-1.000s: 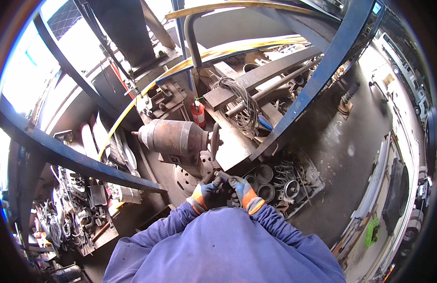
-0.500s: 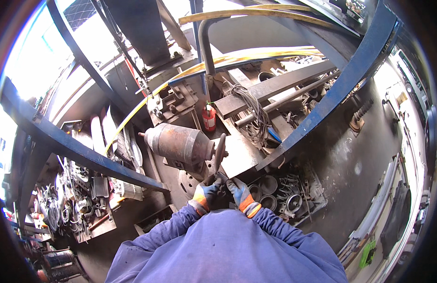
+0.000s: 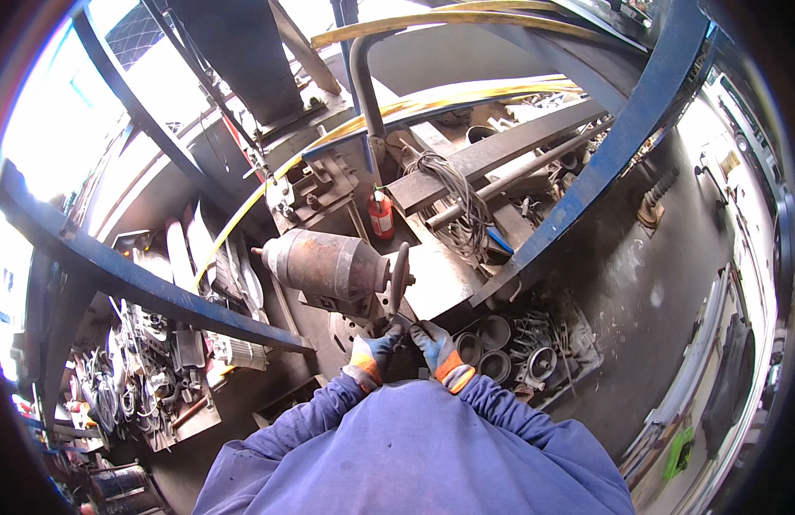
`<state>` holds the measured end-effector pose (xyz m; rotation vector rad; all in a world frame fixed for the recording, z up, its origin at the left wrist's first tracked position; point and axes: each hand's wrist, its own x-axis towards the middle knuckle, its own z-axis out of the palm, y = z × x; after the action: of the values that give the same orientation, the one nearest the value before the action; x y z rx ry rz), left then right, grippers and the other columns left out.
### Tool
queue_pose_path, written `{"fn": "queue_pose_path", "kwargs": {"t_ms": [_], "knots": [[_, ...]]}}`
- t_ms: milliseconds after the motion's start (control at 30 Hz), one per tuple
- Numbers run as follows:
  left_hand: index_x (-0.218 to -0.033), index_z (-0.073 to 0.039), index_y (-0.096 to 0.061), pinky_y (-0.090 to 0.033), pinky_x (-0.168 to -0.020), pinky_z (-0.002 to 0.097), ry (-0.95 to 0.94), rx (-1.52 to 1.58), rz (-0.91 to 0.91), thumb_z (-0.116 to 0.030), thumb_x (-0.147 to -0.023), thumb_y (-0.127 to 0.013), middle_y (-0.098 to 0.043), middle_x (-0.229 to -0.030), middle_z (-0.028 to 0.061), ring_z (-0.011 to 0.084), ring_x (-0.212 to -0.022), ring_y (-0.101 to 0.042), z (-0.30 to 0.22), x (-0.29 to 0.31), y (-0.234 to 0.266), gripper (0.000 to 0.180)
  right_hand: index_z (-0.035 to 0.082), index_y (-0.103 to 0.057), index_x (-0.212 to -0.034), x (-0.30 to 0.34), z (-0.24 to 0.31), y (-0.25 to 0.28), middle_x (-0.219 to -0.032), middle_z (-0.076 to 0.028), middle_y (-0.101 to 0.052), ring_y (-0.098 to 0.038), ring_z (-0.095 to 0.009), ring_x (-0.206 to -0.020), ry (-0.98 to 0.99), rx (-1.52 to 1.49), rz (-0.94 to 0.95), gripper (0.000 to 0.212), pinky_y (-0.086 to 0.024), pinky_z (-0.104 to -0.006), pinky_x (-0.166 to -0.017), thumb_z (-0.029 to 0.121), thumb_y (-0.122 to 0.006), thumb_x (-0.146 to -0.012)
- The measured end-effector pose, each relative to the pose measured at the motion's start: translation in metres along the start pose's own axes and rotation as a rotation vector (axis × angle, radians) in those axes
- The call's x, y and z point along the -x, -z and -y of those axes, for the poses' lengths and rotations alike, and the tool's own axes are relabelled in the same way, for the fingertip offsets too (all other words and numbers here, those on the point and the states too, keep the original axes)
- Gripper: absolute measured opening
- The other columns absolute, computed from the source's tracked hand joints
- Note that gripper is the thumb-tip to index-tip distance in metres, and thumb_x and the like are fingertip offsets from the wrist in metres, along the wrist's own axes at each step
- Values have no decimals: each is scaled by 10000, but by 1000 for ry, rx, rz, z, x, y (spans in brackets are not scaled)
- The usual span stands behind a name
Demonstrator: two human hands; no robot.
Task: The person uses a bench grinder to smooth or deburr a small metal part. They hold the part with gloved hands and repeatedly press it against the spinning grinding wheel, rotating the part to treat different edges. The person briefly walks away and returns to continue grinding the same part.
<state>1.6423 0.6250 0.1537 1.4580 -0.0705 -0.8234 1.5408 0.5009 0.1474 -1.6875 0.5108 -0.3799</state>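
Red extinguisher (image 3: 381, 216) near steel beam (image 3: 535, 144); grey cable coil (image 3: 453, 190) draped over beam; scrap heap (image 3: 136, 356) left; green item (image 3: 677, 453) lower right.

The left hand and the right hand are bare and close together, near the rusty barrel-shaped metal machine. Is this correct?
Not bare: the head view shows the left hand and the right hand wearing blue-and-orange gloves. They are close together, near the rusty barrel-shaped metal machine.

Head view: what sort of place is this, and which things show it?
Probably a metalworking or repair workshop: it has a grinder-like machine, heaped metal parts and a coil of cable.
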Motion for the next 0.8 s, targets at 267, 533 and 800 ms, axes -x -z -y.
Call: {"fn": "queue_pose_path", "kwargs": {"t_ms": [267, 533, 800], "knots": [[-1122, -46, -596, -504, -607, 234, -15, 29, 65, -178, -931, -654, -655, -951, 25, 103, -729, -614, 5, -2, 5, 239, -11, -638, -999, 4, 2, -1, -845, -166, -661, -632, -259, -749, -8, 4, -14, 298, -493, -356, -689, 277, -576, -953], [-1188, -58, -521, -552, -573, 315, 182, 243, 92, -260, -978, -568, -651, -973, 95, 165, -766, -668, -32, 15, 2, 295, -5, -639, -977, 0, 8, 7, -788, -155, -661, -643, -279, -697, 131, 139, -33, 281, -496, -370, -651, 272, -594, -948], [-1075, -69, -591, -367, -471, 240, -95, -90, 9, -240, -973, -580, -563, -723, -17, 78, -553, -478, 4, -15, 14, 199, 4, -641, -987, -8, -13, 6, -840, -179, -671, -661, -345, -771, 165, 193, -16, 292, -506, -374, -683, 289, -620, -931]]}}
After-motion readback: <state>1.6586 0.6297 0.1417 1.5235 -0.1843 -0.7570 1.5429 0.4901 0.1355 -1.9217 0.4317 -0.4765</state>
